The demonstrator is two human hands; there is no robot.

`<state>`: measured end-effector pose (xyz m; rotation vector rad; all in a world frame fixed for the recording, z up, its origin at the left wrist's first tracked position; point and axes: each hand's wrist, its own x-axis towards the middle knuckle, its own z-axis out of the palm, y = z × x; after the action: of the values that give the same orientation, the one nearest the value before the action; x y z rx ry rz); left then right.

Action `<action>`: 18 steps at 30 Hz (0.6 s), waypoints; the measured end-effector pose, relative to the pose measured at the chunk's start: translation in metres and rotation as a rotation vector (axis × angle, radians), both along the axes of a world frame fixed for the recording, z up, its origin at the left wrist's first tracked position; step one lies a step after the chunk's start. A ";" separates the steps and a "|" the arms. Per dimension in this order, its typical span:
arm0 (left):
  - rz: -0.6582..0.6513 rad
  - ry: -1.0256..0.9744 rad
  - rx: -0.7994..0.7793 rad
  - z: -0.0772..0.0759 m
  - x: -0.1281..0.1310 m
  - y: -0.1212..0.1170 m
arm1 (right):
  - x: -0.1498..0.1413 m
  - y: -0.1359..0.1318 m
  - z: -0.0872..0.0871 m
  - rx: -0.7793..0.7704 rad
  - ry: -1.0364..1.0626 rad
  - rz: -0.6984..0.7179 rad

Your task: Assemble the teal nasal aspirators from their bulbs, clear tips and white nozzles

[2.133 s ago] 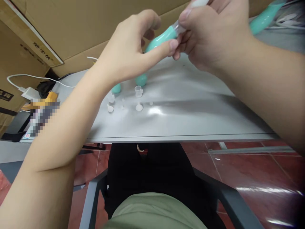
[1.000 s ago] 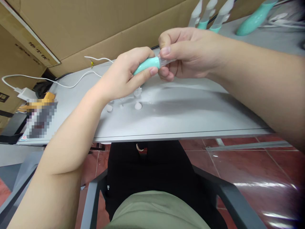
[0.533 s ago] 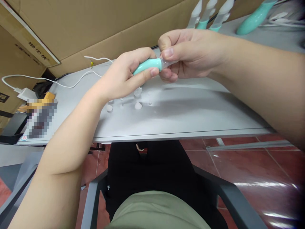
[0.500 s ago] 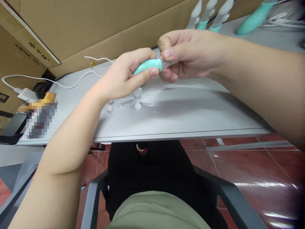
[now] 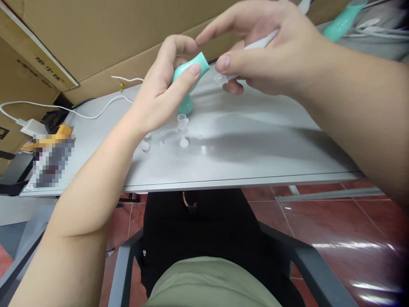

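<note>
My left hand (image 5: 171,81) is wrapped round a turquoise, curved hollow handle (image 5: 200,68), its cut end pointing up and right. Below the palm, a rounded turquoise bulb (image 5: 185,105) shows; whether it belongs to the held handle I cannot tell. In my right hand (image 5: 265,51) lies a clear nozzle piece with a long white tip (image 5: 262,41), pinched under the thumb, while the index finger stretches toward my left fingertips. The nozzle and handle are apart. On the table beneath stand a small clear plastic cup (image 5: 182,121) and a white cone-shaped piece (image 5: 184,142).
Several tiny white parts (image 5: 145,146) lie on the grey table (image 5: 243,166). Another turquoise handle (image 5: 341,23) stands at the back right, beside crumpled plastic bags. At left are a white cable (image 5: 96,116), its plug and a yellow object (image 5: 64,132). Cardboard (image 5: 111,34) lines the back.
The clear nozzle has come out of the turquoise handle. My right hand has moved up and away with it, its index finger now extended. The left hand has tilted the handle upward.
</note>
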<state>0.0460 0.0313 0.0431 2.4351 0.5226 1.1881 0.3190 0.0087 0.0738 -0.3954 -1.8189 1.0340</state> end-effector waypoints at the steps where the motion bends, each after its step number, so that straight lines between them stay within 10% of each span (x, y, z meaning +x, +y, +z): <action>1: 0.034 -0.088 -0.020 -0.002 0.000 -0.001 | -0.001 -0.002 -0.001 0.041 -0.021 -0.003; 7: 0.101 0.014 -0.196 -0.003 0.012 -0.027 | 0.000 -0.010 0.003 0.076 -0.125 -0.072; 14: 0.040 -0.097 0.318 -0.004 0.012 -0.008 | 0.023 -0.008 0.027 -0.034 -0.620 -0.467; 18: 0.092 -0.023 0.353 0.001 0.008 -0.010 | 0.035 0.004 0.032 0.033 -0.925 -0.644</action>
<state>0.0544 0.0211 0.0442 2.7094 0.4535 1.4504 0.3537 0.0123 0.1058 -1.5087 -2.2220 0.3559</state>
